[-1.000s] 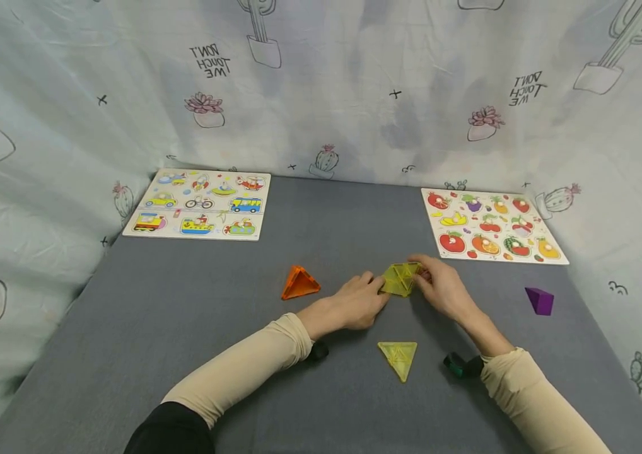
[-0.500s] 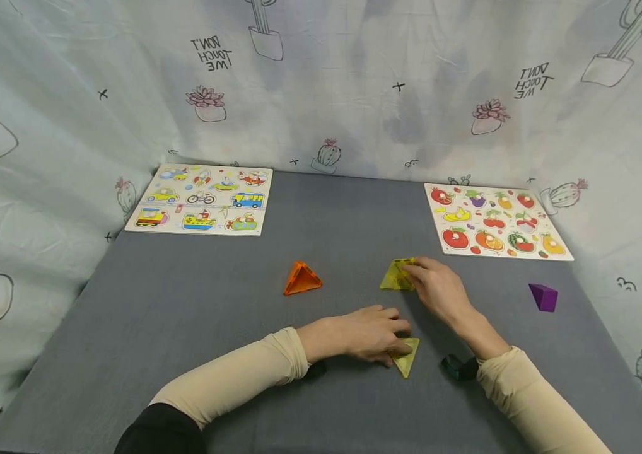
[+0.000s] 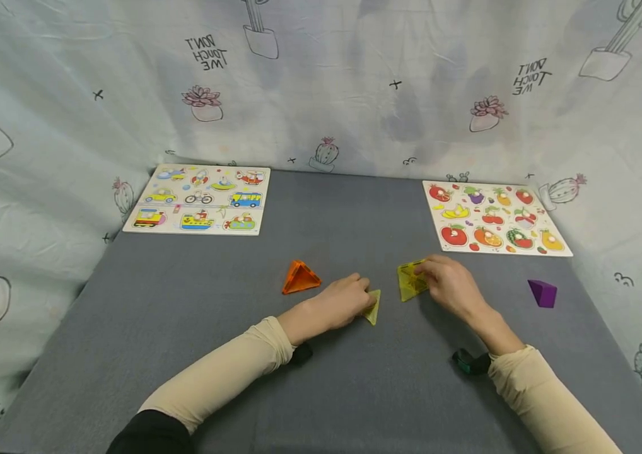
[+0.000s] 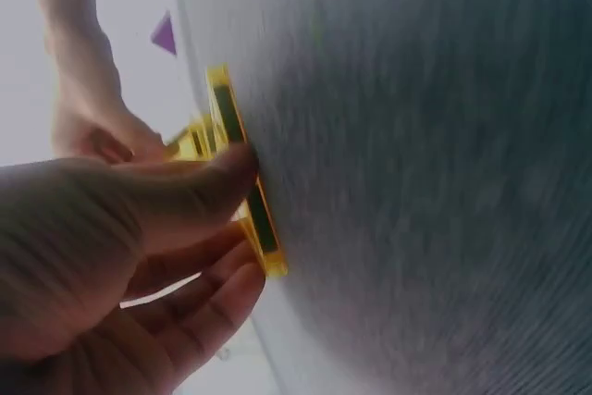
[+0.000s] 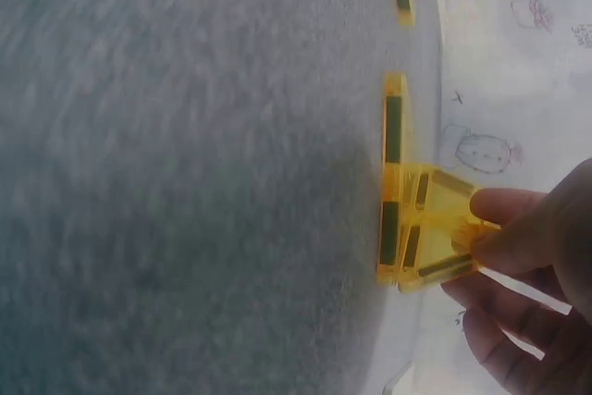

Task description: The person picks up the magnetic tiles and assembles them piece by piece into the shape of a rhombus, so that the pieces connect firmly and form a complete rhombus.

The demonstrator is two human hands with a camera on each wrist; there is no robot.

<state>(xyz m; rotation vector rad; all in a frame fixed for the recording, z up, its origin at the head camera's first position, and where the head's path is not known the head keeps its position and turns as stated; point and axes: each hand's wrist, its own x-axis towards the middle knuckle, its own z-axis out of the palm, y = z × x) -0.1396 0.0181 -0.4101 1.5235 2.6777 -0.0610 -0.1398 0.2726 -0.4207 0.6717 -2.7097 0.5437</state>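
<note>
Between the left hand's [image 3: 342, 302] thumb and fingers is a yellow see-through triangular magnetic tile [image 3: 374, 309], its dark magnet strip showing edge-on in the left wrist view. Just to its right, the right hand [image 3: 453, 285] pinches yellow magnetic tiles [image 3: 409, 285] joined at an angle. In the right wrist view, one tile [image 5: 393, 131] of this joined piece lies along the grey surface while another leans up into the thumb and fingertips. A gap separates the loose tile from the joined piece. Left of the left hand sits an orange pyramid of triangular tiles [image 3: 301, 277].
A purple wedge-shaped block [image 3: 543, 294] lies on the grey table [image 3: 355, 391] at the right. Toward the back stand two picture boards, a vehicle board [image 3: 202, 200] at left and a fruit board [image 3: 497, 218] at right. A patterned curtain [image 3: 321, 82] hangs behind.
The left hand left the joined tiles, took hold of the loose yellow tile nearer the front, and carried it back up beside them. The right hand turned the joined piece and shifted it slightly right.
</note>
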